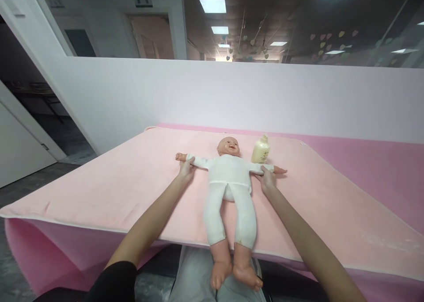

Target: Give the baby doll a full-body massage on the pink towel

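Observation:
A baby doll (229, 171) with a white cloth body lies on its back, head away from me and both arms spread wide. Its bare feet stick out past the near table edge, over my lap. My left hand (187, 168) is closed around the doll's arm on the left side, close to the wrist. On the other side my right hand (267, 178) grips the opposite forearm, thumb on top and fingers underneath. Just beyond that arm, by the doll's head, stands a pale yellow bottle (260, 150) with printing on its front.
A light pink cloth (139, 173) covers the table over a darker pink cover (380, 169) that hangs down in front. Behind the table runs a white wall (232, 94) with windows above. A doorway (36, 103) opens at the left.

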The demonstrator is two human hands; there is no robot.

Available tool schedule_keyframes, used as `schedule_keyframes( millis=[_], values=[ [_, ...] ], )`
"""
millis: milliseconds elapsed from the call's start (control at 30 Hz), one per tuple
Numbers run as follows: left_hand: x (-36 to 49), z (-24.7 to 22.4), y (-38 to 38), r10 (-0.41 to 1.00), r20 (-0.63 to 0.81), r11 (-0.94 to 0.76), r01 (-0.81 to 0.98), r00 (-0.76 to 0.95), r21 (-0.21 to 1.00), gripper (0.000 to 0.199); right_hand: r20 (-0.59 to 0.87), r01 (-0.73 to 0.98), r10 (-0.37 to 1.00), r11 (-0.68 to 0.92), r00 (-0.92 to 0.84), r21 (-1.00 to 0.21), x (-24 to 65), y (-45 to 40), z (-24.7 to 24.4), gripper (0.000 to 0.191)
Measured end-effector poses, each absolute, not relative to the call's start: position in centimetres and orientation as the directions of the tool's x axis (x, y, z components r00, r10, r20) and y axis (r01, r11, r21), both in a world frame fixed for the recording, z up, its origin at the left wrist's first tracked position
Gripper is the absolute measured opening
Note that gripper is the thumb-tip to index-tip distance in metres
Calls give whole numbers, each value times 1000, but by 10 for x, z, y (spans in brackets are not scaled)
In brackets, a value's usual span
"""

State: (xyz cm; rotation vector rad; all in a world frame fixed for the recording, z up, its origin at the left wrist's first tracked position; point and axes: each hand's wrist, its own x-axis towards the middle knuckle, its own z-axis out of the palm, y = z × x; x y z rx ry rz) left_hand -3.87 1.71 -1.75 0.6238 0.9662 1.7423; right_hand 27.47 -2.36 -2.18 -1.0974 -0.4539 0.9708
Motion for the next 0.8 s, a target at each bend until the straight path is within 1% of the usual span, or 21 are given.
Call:
schedule_keyframes(
  millis=[67,100,167,233,300,367,400,467,533,567,633,700,733,800],
  values=[
    [-33,-19,13,919,68,-232,-396,-388,888,69,18,-197,802,168,597,-966,270,-28,-23,66],
    [-30,-20,11,912,135,-268,-313,-388,911,75,116,-60,794,188,597,-980,268,-30,-24,70],
    [-24,-22,6,906,275,-322,-104,-322,941,82,279,198,810,204,516,-959,264,-33,-26,68],
    [-18,-23,0,911,369,-349,132,-184,928,86,386,423,847,218,365,-880,260,-35,-27,59],
    [-13,-22,-6,901,434,-401,372,-7,837,86,444,625,876,242,188,-742,256,-37,-25,55],
    [-8,-19,-12,866,476,-470,576,154,669,76,456,782,889,258,37,-568,253,-39,-22,57],
    [-5,-18,-14,852,481,-486,657,208,577,69,444,835,896,251,-10,-489,251,-40,-19,58],
    [2,-15,-18,851,463,-460,775,246,433,60,412,903,910,218,-51,-369,247,-44,-14,61],
    [5,-13,-21,863,444,-420,829,240,369,58,390,934,918,194,-66,-299,245,-47,-9,62],
    [6,-13,-21,866,441,-415,833,237,367,58,383,942,921,190,-73,-278,245,-48,-7,61],
    [4,-13,-20,867,440,-427,804,234,414,58,375,940,924,194,-79,-279,245,-50,-6,58],
    [0,-14,-18,858,457,-467,726,234,505,58,390,912,919,205,-55,-355,246,-50,-9,55],
    [-2,-15,-16,848,475,-497,664,235,559,59,406,882,914,212,-26,-420,248,-49,-11,53],
    [-5,-18,-11,839,505,-530,511,202,677,58,423,782,901,196,93,-592,250,-46,-18,49]
  ],
)
